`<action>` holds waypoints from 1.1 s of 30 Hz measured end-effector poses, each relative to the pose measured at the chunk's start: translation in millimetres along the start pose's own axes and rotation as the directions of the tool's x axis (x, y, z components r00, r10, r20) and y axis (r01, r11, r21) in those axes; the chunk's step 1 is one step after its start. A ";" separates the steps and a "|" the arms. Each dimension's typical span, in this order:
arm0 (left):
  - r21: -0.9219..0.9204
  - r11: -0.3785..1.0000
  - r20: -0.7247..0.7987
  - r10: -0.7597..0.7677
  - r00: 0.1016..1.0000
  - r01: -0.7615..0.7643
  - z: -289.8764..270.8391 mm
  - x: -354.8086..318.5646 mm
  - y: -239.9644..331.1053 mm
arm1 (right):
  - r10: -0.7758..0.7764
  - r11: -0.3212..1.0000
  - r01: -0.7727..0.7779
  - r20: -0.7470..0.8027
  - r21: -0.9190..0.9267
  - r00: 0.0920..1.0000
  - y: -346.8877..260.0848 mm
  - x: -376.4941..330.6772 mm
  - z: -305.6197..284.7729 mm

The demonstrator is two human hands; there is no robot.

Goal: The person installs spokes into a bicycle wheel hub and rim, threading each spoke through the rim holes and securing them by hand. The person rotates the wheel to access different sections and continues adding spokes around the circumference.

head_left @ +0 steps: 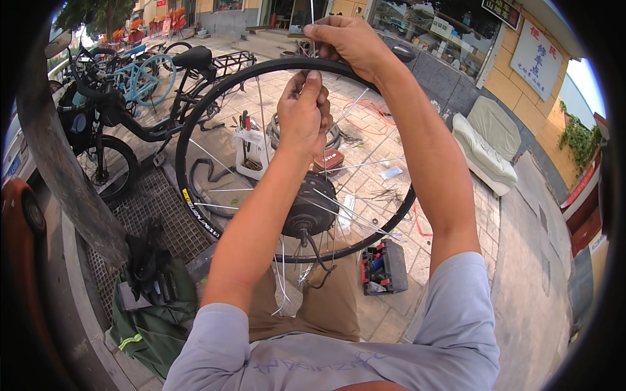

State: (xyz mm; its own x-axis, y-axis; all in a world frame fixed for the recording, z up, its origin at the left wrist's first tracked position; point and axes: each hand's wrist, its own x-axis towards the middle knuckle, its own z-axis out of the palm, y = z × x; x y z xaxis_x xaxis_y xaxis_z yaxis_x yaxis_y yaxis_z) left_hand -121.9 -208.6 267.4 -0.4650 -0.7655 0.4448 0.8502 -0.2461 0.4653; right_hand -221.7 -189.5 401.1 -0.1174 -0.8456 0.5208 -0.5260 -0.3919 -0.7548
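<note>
A black bicycle wheel rim (184,140) stands upright before me. Thin silver spokes run between it and the dark hub motor (310,208), whose cable hangs below. Several loose spokes (283,287) dangle under the hub. At the top of the rim, my right hand (349,44) is closed in a pinch on a thin metal rod (312,10), which points upward from the rim's outer side. Just beneath, my left hand (304,112) is closed at the rim's inner side, thumb up; its fingers hide what they grip.
A white cut-open jug (251,155) with tools, a red-brown pouch (328,161) and an open toolbox (385,267) sit on the paving. Parked bicycles (150,120) and a tree trunk (62,150) are left, a green jacket (156,326) lower left, a pale sofa (486,146) right.
</note>
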 end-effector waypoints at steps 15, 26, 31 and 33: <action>0.065 0.998 0.002 0.006 1.000 -0.006 0.9 2.3 2.9 | 0.050 0.990 -0.049 0.002 -0.134 0.999 5.7 8.6 0.7; 0.016 0.999 -0.053 0.049 0.997 -0.048 0.0 -0.4 -2.4 | 0.032 0.991 -0.030 0.012 -0.129 0.999 6.1 5.5 0.6; 0.038 0.997 -0.078 0.070 0.994 -0.068 3.6 0.5 -5.0 | 0.007 0.997 -0.007 0.008 -0.074 1.000 0.9 0.0 -1.5; 0.063 0.996 -0.076 0.070 0.995 -0.065 4.6 1.6 -5.4 | -0.002 0.999 0.002 0.017 -0.039 1.000 1.0 -2.0 -2.4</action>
State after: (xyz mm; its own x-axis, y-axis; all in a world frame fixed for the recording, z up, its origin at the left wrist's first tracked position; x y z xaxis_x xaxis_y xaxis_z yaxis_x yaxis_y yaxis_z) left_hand -128.4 -205.8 269.1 -0.3839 -0.8240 0.4166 0.8615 -0.1574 0.4827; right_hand -224.0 -187.4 400.2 -0.1021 -0.8510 0.5152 -0.5589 -0.3794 -0.7374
